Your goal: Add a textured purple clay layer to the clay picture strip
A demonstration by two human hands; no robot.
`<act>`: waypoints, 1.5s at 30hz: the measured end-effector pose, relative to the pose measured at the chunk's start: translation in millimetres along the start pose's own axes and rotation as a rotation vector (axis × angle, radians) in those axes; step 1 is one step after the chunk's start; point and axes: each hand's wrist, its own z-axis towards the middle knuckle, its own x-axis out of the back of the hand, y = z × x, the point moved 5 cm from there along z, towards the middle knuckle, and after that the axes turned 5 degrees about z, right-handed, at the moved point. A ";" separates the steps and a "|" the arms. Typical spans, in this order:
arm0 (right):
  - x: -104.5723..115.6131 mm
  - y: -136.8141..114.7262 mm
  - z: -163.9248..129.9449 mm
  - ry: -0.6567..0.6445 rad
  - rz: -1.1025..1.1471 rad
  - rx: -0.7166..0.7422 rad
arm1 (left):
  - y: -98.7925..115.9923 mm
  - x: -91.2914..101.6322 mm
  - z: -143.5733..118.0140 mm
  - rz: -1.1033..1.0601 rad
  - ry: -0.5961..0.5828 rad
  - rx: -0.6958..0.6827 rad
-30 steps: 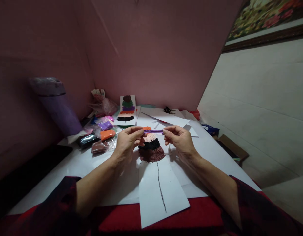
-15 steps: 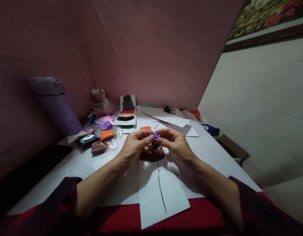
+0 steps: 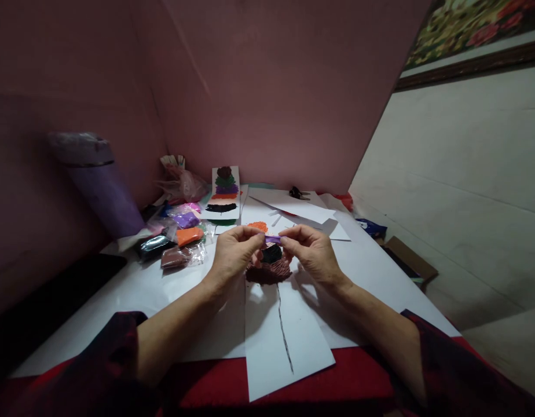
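Observation:
A small strip of purple modelling clay (image 3: 273, 238) is stretched between my two hands. My left hand (image 3: 238, 255) pinches one end between thumb and fingers, and my right hand (image 3: 311, 253) pinches the other. Both are closed and held just above a white sheet of paper (image 3: 271, 347). On that sheet lie a ridged brown clay shape (image 3: 268, 274), a black patch (image 3: 271, 253) and an orange patch (image 3: 257, 226), partly hidden by my hands. A dark line (image 3: 284, 333) runs down the paper from the brown shape.
Bags of coloured clay (image 3: 189, 236) lie at the left beside a purple bottle (image 3: 105, 191). Behind my hands stands a card with coloured bands (image 3: 222, 200). Loose paper sheets (image 3: 308, 208) and a dark clip-like object (image 3: 297, 193) lie at the back. A cardboard box (image 3: 410, 258) is at the right.
The purple clay, a crumpled lump before, is now pulled into a thin, straight strip. My hands have moved slightly apart, showing more of the black patch.

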 end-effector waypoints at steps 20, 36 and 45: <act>-6.5 1.0 -1.3 -0.115 0.052 0.009 | -7.8 -7.6 -2.1 -0.016 -0.252 0.037; 12.8 4.0 6.2 0.127 0.024 -0.012 | -2.3 8.9 4.6 -0.079 0.026 0.015; -0.7 2.3 3.0 -0.061 0.106 -0.038 | -5.5 -3.4 0.2 -0.091 -0.171 0.064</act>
